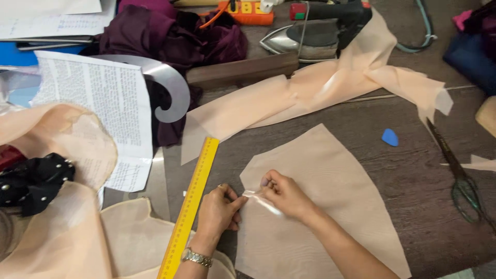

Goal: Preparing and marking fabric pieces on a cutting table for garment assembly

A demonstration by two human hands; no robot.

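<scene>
A cut piece of sheer peach fabric (330, 196) lies flat on the dark wooden table (413, 170). At its left edge both hands pinch a small fold. My left hand (219, 209), with a ring and a wristwatch, grips the fabric edge from the left. My right hand (284, 194) pinches the same fold from the right, forearm lying across the piece. A yellow ruler (191, 204) lies diagonally just left of my left hand.
A long peach fabric strip (310, 95) stretches across the table toward an iron (310, 36). Blue tailor's chalk (390, 137) and scissors (460, 173) lie at the right. A grey curve ruler (173, 85), printed paper (103, 103), maroon cloth (170, 36) and more peach fabric (67, 232) sit left.
</scene>
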